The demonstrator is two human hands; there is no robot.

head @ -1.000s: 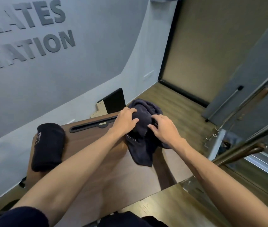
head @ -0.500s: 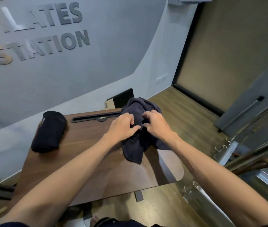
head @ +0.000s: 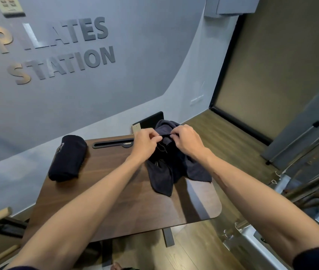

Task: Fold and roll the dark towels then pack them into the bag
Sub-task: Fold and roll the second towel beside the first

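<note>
My left hand [head: 147, 141] and my right hand [head: 186, 140] have come closer together than they were a second ago. Before, they lay flat on top of the crumpled dark towel [head: 166, 164]. Now both are pinching its top edge, thumb against fingers, and lifting it a little. The rest of the towel hangs down and bunches on the far right part of the wooden table [head: 127, 199]. One corner droops toward me.

I think this means I have found the edge I was hunting for. Next I can pull my hands apart and shake the towel flat, so I can fold it. It is not folded yet.

One rolled dark towel [head: 68, 158] lies on the far left of the table, well apart from my hands. That one looks done.

I also see more of the room now, and more of the big letters on the wall [head: 57, 49]. So my head has tipped back.

I cannot see the bag from here. A dark flat thing [head: 151, 118] stands behind the table, but I cannot tell what it is.
</note>
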